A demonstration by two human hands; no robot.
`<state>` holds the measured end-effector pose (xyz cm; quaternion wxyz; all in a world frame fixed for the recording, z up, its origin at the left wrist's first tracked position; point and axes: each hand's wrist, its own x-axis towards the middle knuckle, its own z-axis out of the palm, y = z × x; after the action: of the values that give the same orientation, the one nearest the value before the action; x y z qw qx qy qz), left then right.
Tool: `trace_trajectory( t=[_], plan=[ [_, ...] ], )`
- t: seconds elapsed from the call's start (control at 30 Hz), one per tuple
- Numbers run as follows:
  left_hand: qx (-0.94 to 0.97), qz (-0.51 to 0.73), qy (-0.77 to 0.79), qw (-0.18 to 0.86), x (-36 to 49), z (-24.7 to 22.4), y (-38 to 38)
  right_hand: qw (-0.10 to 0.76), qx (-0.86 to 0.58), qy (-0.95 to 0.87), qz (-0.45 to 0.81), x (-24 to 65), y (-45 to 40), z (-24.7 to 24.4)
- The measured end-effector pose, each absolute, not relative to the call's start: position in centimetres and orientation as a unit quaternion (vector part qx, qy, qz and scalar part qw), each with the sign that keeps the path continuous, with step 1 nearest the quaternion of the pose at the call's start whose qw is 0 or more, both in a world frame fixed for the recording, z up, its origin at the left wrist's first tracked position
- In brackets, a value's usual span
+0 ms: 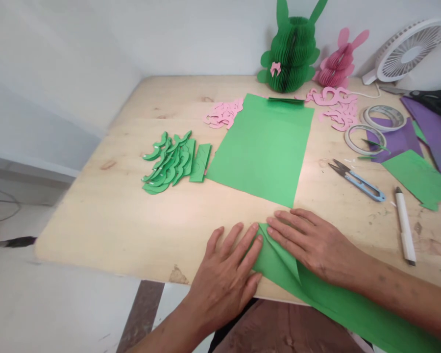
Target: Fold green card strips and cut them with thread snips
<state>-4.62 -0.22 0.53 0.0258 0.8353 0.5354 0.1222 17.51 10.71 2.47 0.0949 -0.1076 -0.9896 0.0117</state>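
At the front edge of the table, a long green paper sheet (341, 289) lies partly folded over, with its right part hanging past the edge. My left hand (230, 272) rests on the left end of this sheet, fingers spread and fingertips at its corner. Across the fold lies my right hand (308, 240), its fingers stretched out flat on the paper near the same corner. Just beyond both hands is a larger flat green sheet (260, 147), apart from the folded one.
Left stands a pile of green paper cutouts (169, 164); pink cutouts (224, 113) lie behind. At right are blue thread snips (356, 180), a white marker (405, 225), tape rolls (365, 139), purple paper (385, 149) and black scissors (431, 99). Honeycomb paper rabbits (293, 54) and a fan (409, 51) stand behind.
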Motion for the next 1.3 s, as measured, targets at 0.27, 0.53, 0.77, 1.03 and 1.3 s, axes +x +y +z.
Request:
trace_trajectory(
  t=[0.27,0.53,0.77,1.03,1.3],
  plan=[
    [0.832,0.133,0.537,0.033,-4.55,0.65,-0.17,0.097,-0.114,-0.989,0.006,17.61,10.69,2.44],
    [0.834,0.127,0.536,0.026,-4.57,0.52,-0.31,0.102,-0.117,-0.988,0.012,17.74,10.6,2.31],
    [0.848,0.123,0.516,0.011,-4.78,0.72,-0.24,0.105,-0.126,-0.986,0.017,17.78,10.46,2.15],
    [0.886,0.068,0.459,0.0,-5.09,1.25,0.16,0.109,-0.111,-0.988,0.012,17.62,10.65,2.26],
    [0.89,0.061,0.452,0.007,-5.1,1.23,0.26,0.109,-0.11,-0.988,0.02,17.64,10.82,2.3]
  ],
)
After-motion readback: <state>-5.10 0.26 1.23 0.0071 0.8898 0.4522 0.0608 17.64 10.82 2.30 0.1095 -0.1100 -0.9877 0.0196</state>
